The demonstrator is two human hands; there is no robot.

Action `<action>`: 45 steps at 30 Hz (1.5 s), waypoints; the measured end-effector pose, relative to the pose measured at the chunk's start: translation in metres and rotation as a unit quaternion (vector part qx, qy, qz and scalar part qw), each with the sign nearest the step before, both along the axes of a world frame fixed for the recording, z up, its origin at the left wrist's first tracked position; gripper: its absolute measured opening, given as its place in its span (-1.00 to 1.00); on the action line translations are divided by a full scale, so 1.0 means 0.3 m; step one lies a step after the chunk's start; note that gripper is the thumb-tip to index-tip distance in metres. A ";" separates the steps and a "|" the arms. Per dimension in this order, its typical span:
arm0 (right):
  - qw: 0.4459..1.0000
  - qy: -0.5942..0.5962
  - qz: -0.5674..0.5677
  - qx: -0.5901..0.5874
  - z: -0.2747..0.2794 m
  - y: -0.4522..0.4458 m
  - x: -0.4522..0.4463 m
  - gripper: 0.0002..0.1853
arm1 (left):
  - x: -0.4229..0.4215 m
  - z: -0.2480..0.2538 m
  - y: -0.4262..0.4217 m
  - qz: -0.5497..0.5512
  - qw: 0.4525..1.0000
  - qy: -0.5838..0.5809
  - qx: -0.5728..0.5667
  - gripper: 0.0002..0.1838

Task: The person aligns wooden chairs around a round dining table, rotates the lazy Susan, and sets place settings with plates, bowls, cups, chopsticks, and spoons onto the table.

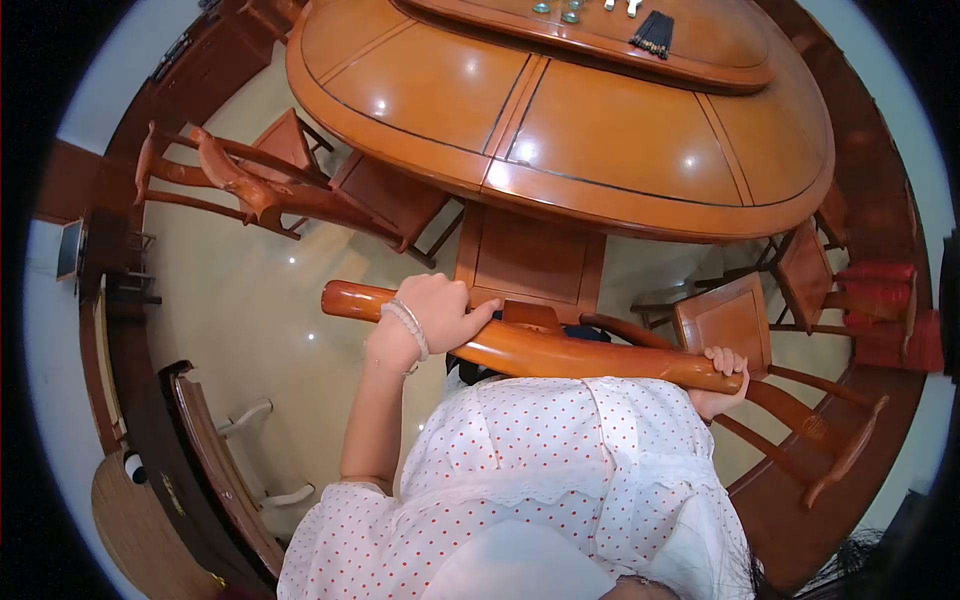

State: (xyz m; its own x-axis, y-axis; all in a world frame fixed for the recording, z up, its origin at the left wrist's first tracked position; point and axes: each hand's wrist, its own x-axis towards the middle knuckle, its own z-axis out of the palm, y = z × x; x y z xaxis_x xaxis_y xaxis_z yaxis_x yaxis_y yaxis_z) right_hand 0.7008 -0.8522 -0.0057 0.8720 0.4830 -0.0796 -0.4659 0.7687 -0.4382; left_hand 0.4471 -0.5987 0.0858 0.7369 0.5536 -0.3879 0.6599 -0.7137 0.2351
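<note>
The polished wooden chair [570, 355] stands right in front of my body, its curved top rail running across at waist height. My left hand [440, 308] is closed over the left part of that rail, thumb pointing right along it, with a pale bangle at the wrist. Around the rail's right end are wrapped the fingers of my right hand [722, 375]. The chair's seat [530, 262] reaches toward the round wooden table [610, 130], whose edge overlaps the seat's far part from this view. The chair's legs are hidden.
More wooden chairs stand left [265, 190] and right [725, 320] of mine. On the table's raised centre [590, 40] lie a dark bundle of sticks [652, 34] and small green glassy items [571, 10]. A red cloth-like stack [890, 315] is at the right.
</note>
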 end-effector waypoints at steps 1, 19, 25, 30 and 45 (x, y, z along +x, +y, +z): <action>1.000 -0.001 -0.007 0.001 -0.002 0.010 -0.001 -0.77 | 0.001 -0.010 0.015 0.000 1.000 -0.006 -0.006 -0.53; 0.999 0.001 -0.036 -0.004 0.007 0.086 -0.013 -0.77 | 0.014 -0.010 0.135 -0.021 0.999 -0.022 -0.045 -0.48; 0.996 -0.035 0.016 0.079 -0.016 0.084 -0.006 -0.75 | -0.001 -0.038 0.146 -0.017 0.993 -0.086 -0.075 -0.45; 0.985 -0.099 -0.041 -0.135 0.012 0.074 -0.030 -0.73 | 0.013 -0.026 0.149 0.025 0.992 -0.070 -0.100 -0.47; 0.827 -0.028 0.077 -0.556 -0.278 -1.071 -0.659 -0.79 | 0.279 -0.003 -0.542 -0.088 0.838 -0.528 0.111 -0.86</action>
